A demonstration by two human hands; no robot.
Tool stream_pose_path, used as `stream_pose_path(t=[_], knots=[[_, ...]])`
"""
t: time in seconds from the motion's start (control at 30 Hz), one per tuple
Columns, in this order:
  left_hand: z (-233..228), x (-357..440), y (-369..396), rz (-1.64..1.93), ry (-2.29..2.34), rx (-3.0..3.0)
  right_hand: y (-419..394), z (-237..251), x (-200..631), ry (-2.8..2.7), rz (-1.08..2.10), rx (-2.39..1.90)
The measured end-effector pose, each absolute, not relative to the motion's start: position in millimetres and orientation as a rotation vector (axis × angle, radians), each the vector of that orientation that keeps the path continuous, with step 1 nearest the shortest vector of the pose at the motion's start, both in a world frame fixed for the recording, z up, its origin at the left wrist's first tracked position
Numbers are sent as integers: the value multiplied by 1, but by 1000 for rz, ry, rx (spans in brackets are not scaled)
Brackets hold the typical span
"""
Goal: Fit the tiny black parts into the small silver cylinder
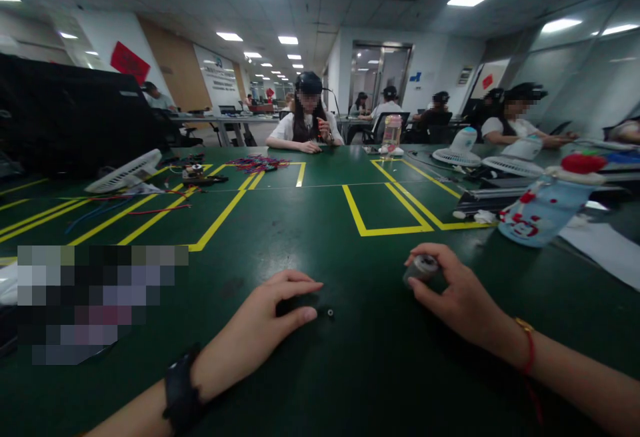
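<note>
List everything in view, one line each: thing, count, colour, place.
small cylindrical part: 1, grey metal, in the right hand's fingers
small dark part: 1, black, on the mat by the left fingertips
table mat: 1, dark green with yellow tape lines, covers the table
desk fans: at least 3, white, far left and far right
bundle of wires: 1, red and blue, far centre
water bottle: 1, light blue with red lid, lying tilted at right
paper sheet: 1, white, right edge
seated people: several, white tops, far side
left hand: 1, black wristband, resting on mat
right hand: 1, red wrist cord, holding the cylindrical part
</note>
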State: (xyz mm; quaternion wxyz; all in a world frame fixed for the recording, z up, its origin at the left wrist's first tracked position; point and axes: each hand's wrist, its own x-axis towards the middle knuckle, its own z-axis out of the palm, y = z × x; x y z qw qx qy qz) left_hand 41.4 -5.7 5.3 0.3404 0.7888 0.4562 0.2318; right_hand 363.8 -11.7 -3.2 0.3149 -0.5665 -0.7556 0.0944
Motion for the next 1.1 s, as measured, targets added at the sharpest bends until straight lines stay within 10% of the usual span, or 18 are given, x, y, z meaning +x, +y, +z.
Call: stream_pose_path(t=[0.27, 0.43, 0.77, 1.1], knots=[[-2, -16, 2, 698, 1443, 1751, -13, -14, 543, -1577, -278, -2230], [1, -9, -1, 713, 1475, 1728, -26, 3, 492, -1736, -791, -2032], [4, -9, -4, 717, 1478, 1779, -6, 6, 264, -2489, 439, -1087], [2, -9, -4, 698, 1392, 1838, -23, 35, 465, -1649, -431, -1910]])
